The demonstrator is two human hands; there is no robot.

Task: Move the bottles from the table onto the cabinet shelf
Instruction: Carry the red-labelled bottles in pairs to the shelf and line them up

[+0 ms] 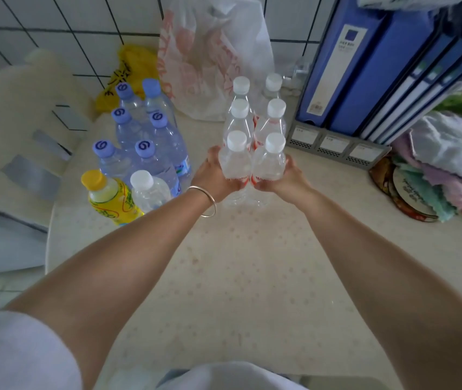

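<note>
Two rows of clear white-capped water bottles stand mid-table. My left hand [214, 175] grips the nearest left bottle [236, 161] and my right hand [288, 178] grips the nearest right bottle [271, 161]; both bottles stand upright, touching each other. Behind them stand several more white-capped bottles [239, 116]. To the left is a cluster of blue-capped bottles [145, 153], with a yellow drink bottle [108, 197] and a single white-capped bottle [148, 190] in front. No cabinet shelf is in view.
A speckled cream table [238, 263] carries it all. Blue binders [373, 68] lean at the back right over a grey organiser [333, 147]. Folded cloths [446, 170] lie at right, a plastic bag [213, 57] at the back, a cream chair [24, 130] at left.
</note>
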